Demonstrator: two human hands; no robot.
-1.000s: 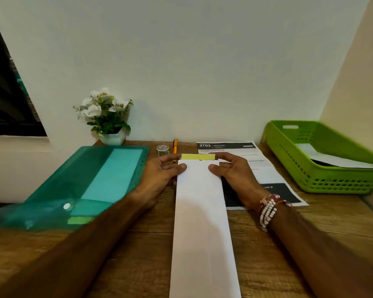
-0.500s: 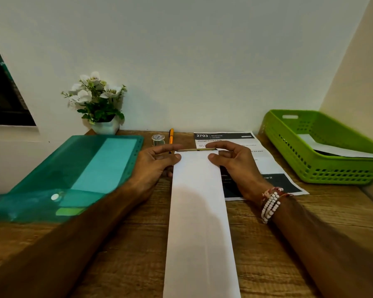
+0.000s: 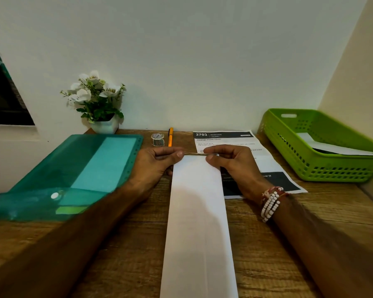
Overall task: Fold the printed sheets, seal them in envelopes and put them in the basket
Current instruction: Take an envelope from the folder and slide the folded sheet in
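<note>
Presently held: long white paper envelope, lying lengthwise on the brown wooden desk, with its far flap raised and seen edge-on.
Left hand: thumb and forefinger pinch the flap's left end.
Right hand: curled fingers pinch the flap's right end.
Printed sheet: black-and-white page lying flat, partly under the right hand and the envelope.
Basket: lime-green perforated plastic tray at far right, well apart from the hands, with a white envelope inside.
Risk, skew: uneven pull from the two pinches would likely land the flap crooked, leaving a gap or a wrinkle in the seal.
Risk, slip: nothing weighs down the envelope's body, so pressing could push it along the desk.
Hidden: the flap's inner face and any adhesive, and whether a folded sheet is inside.
Cut off: the envelope's near end, at the lower frame edge.
Hard to read: the sheet's small print.
</note>
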